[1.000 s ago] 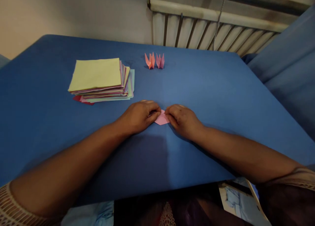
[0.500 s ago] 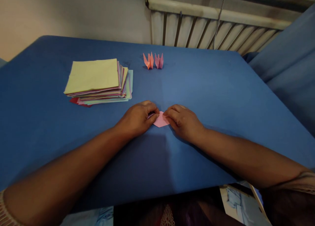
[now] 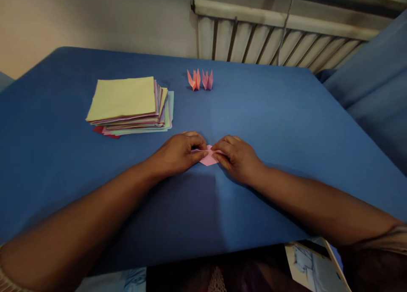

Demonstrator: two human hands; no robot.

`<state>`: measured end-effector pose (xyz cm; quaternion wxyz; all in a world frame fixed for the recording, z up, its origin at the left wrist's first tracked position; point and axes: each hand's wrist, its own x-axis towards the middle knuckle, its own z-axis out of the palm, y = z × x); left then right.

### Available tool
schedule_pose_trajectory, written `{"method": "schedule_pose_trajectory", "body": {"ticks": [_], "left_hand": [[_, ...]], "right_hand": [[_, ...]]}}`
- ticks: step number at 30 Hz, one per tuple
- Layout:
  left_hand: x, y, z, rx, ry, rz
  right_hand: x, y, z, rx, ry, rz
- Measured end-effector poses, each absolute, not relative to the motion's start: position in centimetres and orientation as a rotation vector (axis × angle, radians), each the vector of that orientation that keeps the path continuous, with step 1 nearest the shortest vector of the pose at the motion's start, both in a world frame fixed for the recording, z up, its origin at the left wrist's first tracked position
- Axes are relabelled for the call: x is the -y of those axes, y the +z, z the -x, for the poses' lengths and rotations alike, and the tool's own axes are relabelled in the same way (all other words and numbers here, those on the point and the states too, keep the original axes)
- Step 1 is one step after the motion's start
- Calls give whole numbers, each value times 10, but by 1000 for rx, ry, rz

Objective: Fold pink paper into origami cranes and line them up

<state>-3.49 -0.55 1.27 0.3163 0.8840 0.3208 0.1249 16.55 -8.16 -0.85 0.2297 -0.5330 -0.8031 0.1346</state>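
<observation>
Between my hands a small folded pink paper (image 3: 208, 159) lies on the blue table (image 3: 270, 114). My left hand (image 3: 182, 153) pinches its left side, thumb on the near side and fingers beyond. From the right, my right hand (image 3: 237, 158) pinches the opposite side in the same way. A crease runs across the paper between my fingertips. Both outer ends of the paper are mostly hidden by my fingers. Behind, an orange folded paper figure (image 3: 194, 80) and a pinkish-purple folded paper figure (image 3: 207, 80) stand upright side by side.
A thick stack of coloured paper (image 3: 122, 98), yellow on top, sits at the left, with a red piece (image 3: 106, 132) poking out beneath. Beyond the far table edge is a radiator (image 3: 238, 40) with a cord (image 3: 288, 20). Blue fabric (image 3: 375, 71) hangs at the right.
My fingertips have shifted slightly on the pink paper, and a raised fold line now shows more clearly between them. The whole view has moved a little. Stack and figures stay put.
</observation>
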Motion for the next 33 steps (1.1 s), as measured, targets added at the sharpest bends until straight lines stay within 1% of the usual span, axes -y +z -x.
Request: {"method": "schedule_pose_trajectory", "body": {"ticks": [7,13,17,21,24,26,33], "left_hand": [[11,20,25,-1020,268,-2399],[11,14,31,-1189,245,-2572],[15,13,34,-1125,311,-2700],[24,13,34,-847,270,-2844],[28,12,34,-756,186,-2803],[27,12,35,-758,199,-2750],[20,9,35,-804,319,-2618]], "right_hand": [[81,-8,-165,2224,308,1515],[85,-4,-164,2351,221,1553],[96,-4,-164,2467,72,1564],[115,1,-164,2548,-13,1654],[125,5,-167,2495,-28,1776],[126,8,-170,2413,-24,1822],[99,2,-186,2229,194,1743]]}}
